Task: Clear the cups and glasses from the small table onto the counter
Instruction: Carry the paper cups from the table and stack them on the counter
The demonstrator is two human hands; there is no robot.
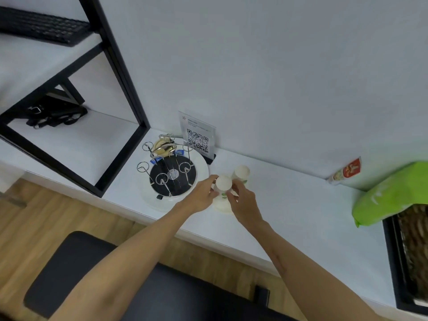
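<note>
A white cup (pixel 223 182) is held upside down between the left hand (pixel 203 193) and right hand (pixel 243 200) above the counter (pixel 289 205); setting down is judged next.

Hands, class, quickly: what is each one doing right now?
Left hand: fingers grip the near white cup.
Right hand: fingers grip the same cup from the other side.
</note>
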